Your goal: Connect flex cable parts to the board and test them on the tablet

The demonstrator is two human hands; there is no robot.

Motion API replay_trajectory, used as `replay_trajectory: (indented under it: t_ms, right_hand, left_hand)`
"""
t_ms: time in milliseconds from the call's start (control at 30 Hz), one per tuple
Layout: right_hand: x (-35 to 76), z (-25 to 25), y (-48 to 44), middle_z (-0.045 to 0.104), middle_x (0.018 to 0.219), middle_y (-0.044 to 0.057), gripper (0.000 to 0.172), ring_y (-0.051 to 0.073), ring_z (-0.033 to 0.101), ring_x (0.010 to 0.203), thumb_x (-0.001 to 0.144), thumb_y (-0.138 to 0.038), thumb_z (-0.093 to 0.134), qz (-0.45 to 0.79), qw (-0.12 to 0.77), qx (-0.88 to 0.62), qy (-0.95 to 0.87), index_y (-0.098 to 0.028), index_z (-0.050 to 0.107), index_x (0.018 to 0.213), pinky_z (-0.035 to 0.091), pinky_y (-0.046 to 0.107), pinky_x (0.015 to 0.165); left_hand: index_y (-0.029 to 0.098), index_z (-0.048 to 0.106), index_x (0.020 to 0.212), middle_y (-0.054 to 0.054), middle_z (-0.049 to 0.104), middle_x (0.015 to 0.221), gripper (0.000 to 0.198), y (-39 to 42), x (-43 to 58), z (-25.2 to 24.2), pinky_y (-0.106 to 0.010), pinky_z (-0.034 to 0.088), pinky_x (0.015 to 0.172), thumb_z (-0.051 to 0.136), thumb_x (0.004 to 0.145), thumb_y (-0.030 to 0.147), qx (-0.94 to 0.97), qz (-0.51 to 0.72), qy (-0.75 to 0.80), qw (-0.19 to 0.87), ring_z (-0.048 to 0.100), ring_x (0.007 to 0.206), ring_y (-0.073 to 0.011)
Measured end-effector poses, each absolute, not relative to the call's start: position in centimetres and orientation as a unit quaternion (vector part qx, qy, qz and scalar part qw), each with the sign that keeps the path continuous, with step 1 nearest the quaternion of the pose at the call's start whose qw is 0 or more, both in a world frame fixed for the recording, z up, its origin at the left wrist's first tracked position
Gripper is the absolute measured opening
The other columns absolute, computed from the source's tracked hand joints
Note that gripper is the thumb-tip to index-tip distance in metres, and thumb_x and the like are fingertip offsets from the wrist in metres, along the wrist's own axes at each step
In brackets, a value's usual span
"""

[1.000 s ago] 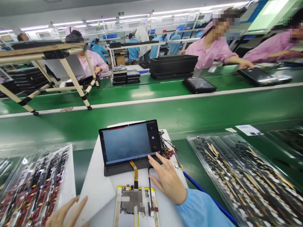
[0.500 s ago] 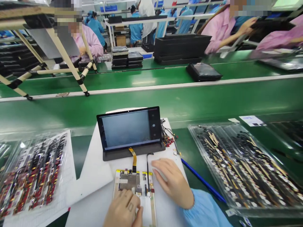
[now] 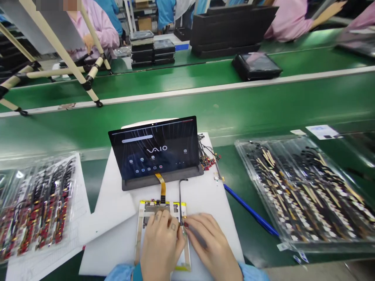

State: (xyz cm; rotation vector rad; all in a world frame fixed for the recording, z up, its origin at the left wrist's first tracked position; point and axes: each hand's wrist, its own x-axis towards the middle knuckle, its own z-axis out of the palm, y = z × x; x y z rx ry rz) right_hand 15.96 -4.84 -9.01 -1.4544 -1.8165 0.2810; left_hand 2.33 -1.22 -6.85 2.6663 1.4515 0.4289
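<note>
Two hands (image 3: 184,244) lie half curled on one flat board (image 3: 155,207), and I can't tell if they grip. The right fingertips (image 3: 186,230) touch one black wire (image 3: 179,199). One orange strip (image 3: 161,187) joins one lit screen (image 3: 154,150).

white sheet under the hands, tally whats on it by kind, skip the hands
lit tablet in a dark case: 1
yellow flex ribbon cable: 1
thin black cable: 1
yellow-edged circuit board assembly: 1
total: 4
</note>
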Motion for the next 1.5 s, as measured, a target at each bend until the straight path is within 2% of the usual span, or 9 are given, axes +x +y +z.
replay_trajectory:
  t_ms: [333,567,733,967,1300,1500]
  right_hand:
    - [15.6,-8.9,-5.0,0.060,0.088,0.005,0.014,0.015,0.050,0.083,0.086,-0.011,0.048,0.094,0.391,-0.574,-0.713,-0.014,0.057,0.096,0.051,0.028,0.071]
    - [15.3,-8.6,-5.0,0.061,0.087,0.005,0.014,0.015,0.049,0.083,0.085,-0.010,0.049,0.097,0.390,-0.578,-0.710,-0.013,0.059,0.095,0.051,0.028,0.071]
    - [15.1,-8.2,-5.2,0.062,0.088,0.005,0.015,0.016,0.049,0.083,0.082,-0.007,0.052,0.088,0.397,-0.578,-0.707,-0.011,0.058,0.096,0.050,0.030,0.071]
    - [15.1,-7.9,-5.2,0.062,0.085,0.005,0.015,0.016,0.049,0.082,0.081,-0.006,0.053,0.099,0.403,-0.581,-0.700,-0.011,0.058,0.095,0.050,0.029,0.071]
    - [15.2,-8.2,-5.4,0.062,0.085,0.007,0.015,0.017,0.050,0.083,0.080,-0.006,0.054,0.095,0.388,-0.580,-0.710,-0.009,0.058,0.094,0.050,0.031,0.071]
    - [15.1,-8.2,-5.2,0.062,0.085,0.006,0.015,0.017,0.051,0.081,0.081,-0.006,0.052,0.081,0.383,-0.581,-0.713,-0.010,0.058,0.094,0.051,0.031,0.071]
  left_hand:
    - [0.018,0.053,0.058,-0.003,0.052,0.058,0.019,-1.3,2.6,-6.5,-0.033,0.034,0.059,0.043,0.070,0.007,0.865,0.139,0.482,0.008,0.048,0.060,-0.0215]
    - [0.018,0.048,0.061,-0.001,0.047,0.059,0.024,-1.3,-0.1,-7.2,-0.031,0.033,0.059,0.040,0.083,0.011,0.865,0.163,0.469,0.074,0.043,0.060,-0.0185]
    - [0.016,0.054,0.081,-0.003,0.056,0.074,0.015,-1.3,-1.8,-6.2,-0.030,0.040,0.065,0.043,0.087,0.009,0.871,0.227,0.420,0.117,0.050,0.069,-0.0170]
    - [0.014,0.056,0.100,-0.008,0.060,0.090,0.021,-1.0,-2.3,-5.4,-0.032,0.047,0.073,0.042,0.086,0.006,0.898,0.225,0.364,0.102,0.056,0.086,-0.0192]
    - [0.019,0.058,0.106,-0.011,0.055,0.108,0.026,-1.0,-1.9,-5.8,-0.036,0.043,0.080,0.043,0.086,0.012,0.929,0.192,0.308,0.070,0.051,0.100,-0.0224]
    - [0.019,0.059,0.106,-0.011,0.056,0.111,0.026,-1.1,-1.8,-6.0,-0.035,0.040,0.083,0.045,0.084,0.013,0.930,0.180,0.315,0.050,0.050,0.104,-0.0229]
